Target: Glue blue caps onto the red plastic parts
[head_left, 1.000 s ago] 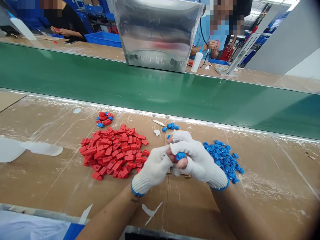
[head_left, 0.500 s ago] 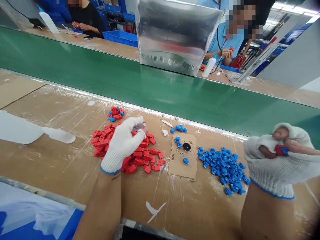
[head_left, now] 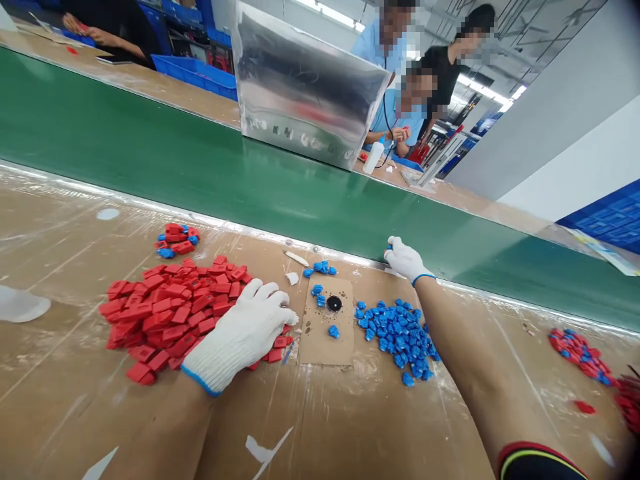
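Observation:
My left hand [head_left: 240,335], in a white glove, lies palm down on the right edge of a heap of red plastic pieces [head_left: 165,310]. Its fingers curl down onto the heap and hide whatever is under them. My right hand [head_left: 406,261], also gloved, reaches out to the bench's far edge beside the green conveyor belt [head_left: 210,167]. It is closed, with a speck of blue at its fingertips. My right forearm crosses over the right side of a heap of blue pieces [head_left: 395,333].
A cardboard patch [head_left: 320,343] bearing a black ring [head_left: 334,304] lies between the heaps. Small red-and-blue clusters sit at the back left [head_left: 175,239] and far right [head_left: 580,350]. Beyond the belt stand a shiny metal box [head_left: 305,87] and a white bottle [head_left: 373,157], and people work there.
My right hand, raised at the right with a red-and-blue piece, has dropped and stretched forward to the belt's edge. My left hand stays on the red heap. The view has swung right.

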`<move>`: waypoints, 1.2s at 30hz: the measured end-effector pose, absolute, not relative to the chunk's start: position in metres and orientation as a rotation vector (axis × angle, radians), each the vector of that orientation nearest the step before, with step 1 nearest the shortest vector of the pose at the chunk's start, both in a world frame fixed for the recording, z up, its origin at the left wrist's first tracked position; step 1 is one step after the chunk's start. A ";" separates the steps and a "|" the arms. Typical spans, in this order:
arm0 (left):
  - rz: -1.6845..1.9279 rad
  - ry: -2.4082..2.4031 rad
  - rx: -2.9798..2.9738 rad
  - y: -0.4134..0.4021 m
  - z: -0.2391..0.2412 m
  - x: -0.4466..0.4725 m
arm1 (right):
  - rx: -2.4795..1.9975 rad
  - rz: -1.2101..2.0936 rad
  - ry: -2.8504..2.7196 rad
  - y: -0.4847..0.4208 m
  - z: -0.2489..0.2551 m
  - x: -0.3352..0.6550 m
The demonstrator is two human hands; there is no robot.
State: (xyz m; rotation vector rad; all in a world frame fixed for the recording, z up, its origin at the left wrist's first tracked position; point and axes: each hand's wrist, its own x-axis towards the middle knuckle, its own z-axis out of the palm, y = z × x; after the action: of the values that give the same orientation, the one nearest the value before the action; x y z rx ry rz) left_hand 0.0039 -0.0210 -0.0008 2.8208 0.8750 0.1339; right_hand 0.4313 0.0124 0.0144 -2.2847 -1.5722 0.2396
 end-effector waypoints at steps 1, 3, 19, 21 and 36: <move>0.127 0.873 2.812 -0.020 0.000 0.004 | -2.325 0.249 -1.585 0.015 0.009 0.438; 0.116 0.879 2.806 -0.020 0.001 0.004 | -2.337 0.285 -1.566 0.014 0.000 0.450; 0.583 0.993 2.548 0.003 -0.009 0.001 | -2.231 0.411 -1.636 -0.134 -0.008 0.484; 0.627 1.037 2.499 0.002 -0.004 0.004 | -2.252 0.519 -1.712 -0.131 -0.012 0.479; 0.839 1.112 2.465 -0.008 0.010 0.008 | -2.056 0.451 -1.692 -0.099 0.015 0.454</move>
State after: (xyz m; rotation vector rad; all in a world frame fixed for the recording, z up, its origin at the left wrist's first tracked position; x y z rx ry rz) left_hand 0.0077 -0.0082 0.0104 2.4647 1.1119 0.8386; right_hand 0.4538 -0.0986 0.0154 -2.0555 -1.6919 0.4508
